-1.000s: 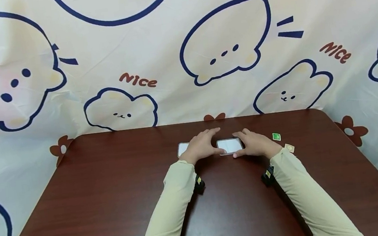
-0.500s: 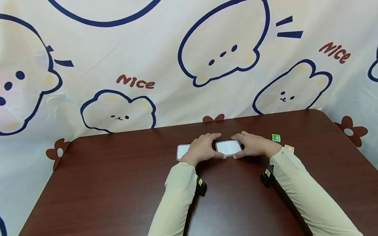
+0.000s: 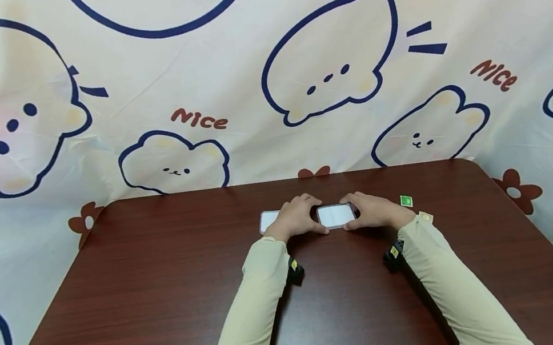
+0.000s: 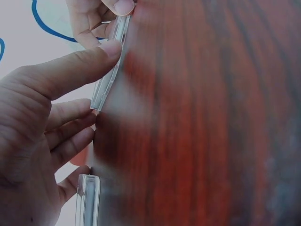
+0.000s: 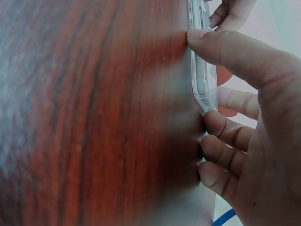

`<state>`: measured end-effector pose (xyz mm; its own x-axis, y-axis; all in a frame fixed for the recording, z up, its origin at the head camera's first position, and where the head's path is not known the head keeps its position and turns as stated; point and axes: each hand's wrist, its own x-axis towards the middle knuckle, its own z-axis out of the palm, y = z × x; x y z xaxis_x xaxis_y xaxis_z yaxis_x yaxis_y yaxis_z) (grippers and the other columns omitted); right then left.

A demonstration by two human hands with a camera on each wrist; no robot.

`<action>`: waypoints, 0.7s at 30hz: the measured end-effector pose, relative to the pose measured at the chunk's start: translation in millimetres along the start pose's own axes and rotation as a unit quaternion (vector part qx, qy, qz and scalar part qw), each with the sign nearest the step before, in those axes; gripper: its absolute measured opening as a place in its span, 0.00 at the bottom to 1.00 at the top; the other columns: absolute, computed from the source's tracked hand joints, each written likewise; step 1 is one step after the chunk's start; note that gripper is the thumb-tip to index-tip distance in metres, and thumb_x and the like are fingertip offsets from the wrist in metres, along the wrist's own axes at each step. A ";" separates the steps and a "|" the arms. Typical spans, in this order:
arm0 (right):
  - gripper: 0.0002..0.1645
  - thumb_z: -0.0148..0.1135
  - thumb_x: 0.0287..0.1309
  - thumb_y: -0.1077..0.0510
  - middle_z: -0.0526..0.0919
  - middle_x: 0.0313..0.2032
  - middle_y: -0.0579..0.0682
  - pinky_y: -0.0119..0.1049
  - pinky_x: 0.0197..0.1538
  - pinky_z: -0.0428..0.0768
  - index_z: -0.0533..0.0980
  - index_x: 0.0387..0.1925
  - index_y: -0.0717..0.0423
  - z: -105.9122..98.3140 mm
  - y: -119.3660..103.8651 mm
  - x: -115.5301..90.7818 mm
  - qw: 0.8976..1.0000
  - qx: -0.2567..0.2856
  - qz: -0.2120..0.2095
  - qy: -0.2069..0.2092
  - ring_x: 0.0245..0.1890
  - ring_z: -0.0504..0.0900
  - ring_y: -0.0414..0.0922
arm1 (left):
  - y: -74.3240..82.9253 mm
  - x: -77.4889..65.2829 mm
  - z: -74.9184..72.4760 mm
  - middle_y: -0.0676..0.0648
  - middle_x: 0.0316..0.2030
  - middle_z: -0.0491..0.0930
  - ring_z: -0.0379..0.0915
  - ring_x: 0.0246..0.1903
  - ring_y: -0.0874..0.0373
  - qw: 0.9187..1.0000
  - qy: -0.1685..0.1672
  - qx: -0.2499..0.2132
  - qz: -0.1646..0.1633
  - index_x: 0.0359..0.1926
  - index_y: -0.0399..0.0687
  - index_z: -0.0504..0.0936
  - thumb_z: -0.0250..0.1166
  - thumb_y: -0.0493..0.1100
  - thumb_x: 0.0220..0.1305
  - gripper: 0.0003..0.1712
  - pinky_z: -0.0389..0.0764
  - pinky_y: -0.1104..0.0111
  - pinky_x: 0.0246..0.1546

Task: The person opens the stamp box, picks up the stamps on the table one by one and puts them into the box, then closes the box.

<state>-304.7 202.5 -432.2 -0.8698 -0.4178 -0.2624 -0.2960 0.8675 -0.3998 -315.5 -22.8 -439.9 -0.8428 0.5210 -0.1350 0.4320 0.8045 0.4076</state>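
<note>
Between the two hands near the table's far edge lies a flat, clear plastic case [image 3: 336,216] with a white face. My left hand [image 3: 296,217] pinches its left end, thumb on the near edge and fingers behind it. From the other side my right hand [image 3: 371,210] holds the right end in the same way, its thumb [image 5: 207,44] on the clear rim in the right wrist view. A second clear case [image 3: 268,220] with a white face lies just left of my left hand, partly hidden by it; its end [image 4: 88,202] shows low in the left wrist view.
A small green square card [image 3: 406,201] lies right of my right hand. Beside the right cuff is a small beige card [image 3: 426,217], partly covered by the sleeve. The brown wooden table [image 3: 168,301] ends at a printed cloth backdrop [image 3: 245,84].
My left thumb and fingers have shifted slightly toward the near side at the case's left end. The right hand and both cases stay almost where they were; the head view has shifted a little.
</note>
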 end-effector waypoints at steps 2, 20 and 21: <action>0.42 0.68 0.54 0.42 0.74 0.53 0.58 0.47 0.51 0.75 0.65 0.64 0.57 -0.3 0.2 0.0 1.000 -0.001 0.000 -0.001 0.45 0.74 0.48 | 0.3 0.2 -0.2 0.50 0.66 0.67 0.61 0.67 0.51 1.000 0.000 0.001 0.000 0.66 0.54 0.71 0.72 0.62 0.51 0.42 0.62 0.53 0.66; 0.38 0.67 0.54 0.43 0.76 0.50 0.56 0.44 0.49 0.76 0.68 0.61 0.57 -0.4 2.5 0.5 1.000 -0.014 0.000 0.011 0.43 0.75 0.46 | 4.2 -0.1 -5.0 0.49 0.66 0.67 0.62 0.67 0.50 1.000 -0.014 -0.017 -0.003 0.64 0.53 0.73 0.71 0.60 0.53 0.39 0.63 0.53 0.66; 0.38 0.67 0.54 0.44 0.76 0.50 0.56 0.43 0.48 0.76 0.68 0.61 0.58 -0.9 2.9 0.4 1.000 -0.014 -0.001 0.012 0.43 0.75 0.46 | 4.1 0.4 -5.4 0.48 0.66 0.67 0.62 0.67 0.50 1.000 -0.014 -0.019 -0.002 0.64 0.53 0.72 0.71 0.59 0.53 0.39 0.63 0.53 0.66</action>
<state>-306.3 205.1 -432.6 -0.8782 -0.4137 -0.2401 -0.3092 0.8739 -0.3750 -315.8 -20.9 -433.4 -0.8355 0.5252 -0.1616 0.4148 0.7957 0.4414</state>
